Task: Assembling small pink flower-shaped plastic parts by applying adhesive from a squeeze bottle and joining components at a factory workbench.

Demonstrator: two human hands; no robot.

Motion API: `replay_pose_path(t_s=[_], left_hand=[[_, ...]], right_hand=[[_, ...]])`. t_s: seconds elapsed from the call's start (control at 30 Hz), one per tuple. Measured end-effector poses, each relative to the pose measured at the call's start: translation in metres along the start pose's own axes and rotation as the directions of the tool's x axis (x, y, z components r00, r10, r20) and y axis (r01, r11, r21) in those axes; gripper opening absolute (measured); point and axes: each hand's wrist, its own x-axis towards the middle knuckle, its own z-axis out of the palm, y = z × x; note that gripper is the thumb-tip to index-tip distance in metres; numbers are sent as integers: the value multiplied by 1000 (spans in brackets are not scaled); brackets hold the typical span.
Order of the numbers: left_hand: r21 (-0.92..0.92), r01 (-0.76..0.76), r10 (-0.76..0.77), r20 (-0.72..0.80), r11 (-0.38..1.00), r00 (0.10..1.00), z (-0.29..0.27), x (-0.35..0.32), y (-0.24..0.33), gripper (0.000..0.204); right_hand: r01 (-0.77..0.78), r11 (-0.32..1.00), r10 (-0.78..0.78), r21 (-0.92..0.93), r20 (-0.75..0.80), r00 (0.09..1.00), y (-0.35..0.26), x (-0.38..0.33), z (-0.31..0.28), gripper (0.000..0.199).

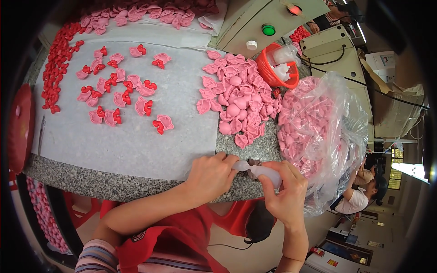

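Observation:
Near the counter's front edge, my right hand (287, 190) grips a small translucent white squeeze bottle (268, 174). My left hand (210, 176) is closed on its whitish cap or nozzle end (241, 165). A small dark brown thing (253, 163) shows beside the bottle's neck; its kind is unclear. Ahead of both hands lies a heap of pink moulded pieces (239, 93). On a white sheet (136, 145) to the left, several pink pieces joined to red bow-shaped pieces (161, 123) are spread out. Loose red bow-shaped pieces (53, 77) are strewn along its left edge.
A clear plastic bag (348, 113) of pink pieces stands on the right. Behind it are a red-orange basket (296, 81) with white bottles and a beige box with a green button (268, 30). A red tray (20, 129) sits far left. A co-worker (357, 195) is at the right.

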Motion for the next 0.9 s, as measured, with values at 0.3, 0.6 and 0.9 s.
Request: replay_pose_path(t_s=[0.3,0.6,0.9], left_hand=[[-7,-3,3,-19,1000,1000,-1,0,0,19],[0,-4,4,-26,1000,1000,0,0,0,19],[2,-1,1,-11,1000,1000,-1,0,0,19]], right_hand=[[36,999,-36,-31,2,999,1,0,0,15],[19,1000,-19,-19,15,1000,0,1,-1,15],[60,997,-59,-53,10,998,-1,1,-1,15]])
